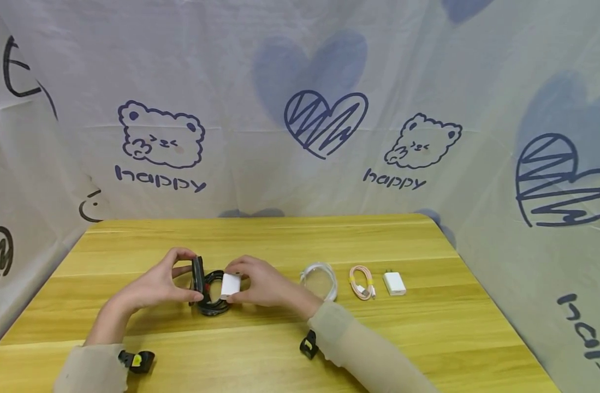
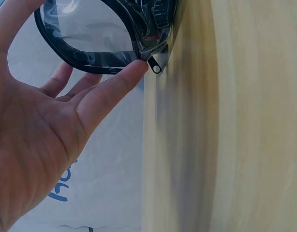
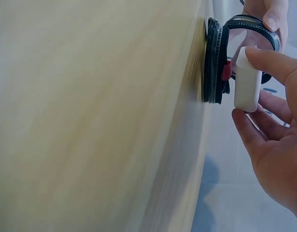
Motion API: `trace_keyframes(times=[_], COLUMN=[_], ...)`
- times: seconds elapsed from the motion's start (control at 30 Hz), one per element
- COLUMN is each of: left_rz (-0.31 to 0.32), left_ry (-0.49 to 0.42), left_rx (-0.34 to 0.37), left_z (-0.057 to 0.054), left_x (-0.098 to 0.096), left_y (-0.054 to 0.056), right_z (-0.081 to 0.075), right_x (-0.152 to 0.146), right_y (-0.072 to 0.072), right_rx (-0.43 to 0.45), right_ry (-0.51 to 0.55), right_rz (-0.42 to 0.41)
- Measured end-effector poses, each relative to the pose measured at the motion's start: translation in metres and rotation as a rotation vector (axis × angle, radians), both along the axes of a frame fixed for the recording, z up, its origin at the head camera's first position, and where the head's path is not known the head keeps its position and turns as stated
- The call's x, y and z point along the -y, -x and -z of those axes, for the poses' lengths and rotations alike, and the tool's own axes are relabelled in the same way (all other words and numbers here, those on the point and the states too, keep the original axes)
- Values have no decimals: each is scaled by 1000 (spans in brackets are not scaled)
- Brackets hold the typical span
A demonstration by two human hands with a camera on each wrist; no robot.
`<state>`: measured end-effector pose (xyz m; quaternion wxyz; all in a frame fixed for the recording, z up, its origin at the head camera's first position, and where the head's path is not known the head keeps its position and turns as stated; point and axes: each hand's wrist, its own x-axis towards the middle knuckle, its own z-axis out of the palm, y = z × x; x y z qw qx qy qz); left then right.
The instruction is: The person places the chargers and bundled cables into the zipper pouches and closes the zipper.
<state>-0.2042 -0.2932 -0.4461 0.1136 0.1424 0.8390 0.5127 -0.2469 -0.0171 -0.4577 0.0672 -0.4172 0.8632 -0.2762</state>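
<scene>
Pouch (image 2: 105,35) in wide left grip (image 1: 154,285), zipper pull (image 2: 154,65) visible only from left wrist view, white charger (image 1: 230,285) pinched in right grip (image 1: 262,281)

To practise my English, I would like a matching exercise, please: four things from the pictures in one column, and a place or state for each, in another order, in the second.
Column one:
1. pouch
2. pink cable
3. white cable
4. loose charger

Column two:
A. rightmost of the four in the head view
B. partly behind the right forearm in the head view
C. held by the left hand
D. coiled, with yellow ties

Right pairs: 1-C, 2-D, 3-B, 4-A.
</scene>
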Motion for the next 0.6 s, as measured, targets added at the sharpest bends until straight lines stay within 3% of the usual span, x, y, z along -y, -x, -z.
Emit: trace_keyframes(times=[0.37,0.6], left_rz=[6,-4], left_ry=[38,40], left_rx=[-35,-38], left_z=[-2,0], left_x=[-1,1], left_y=[-1,0], right_z=[-1,1], right_x=[18,28], right_y=[2,3], right_rx=[20,2], right_ry=[54,25], right_rz=[-12,-30])
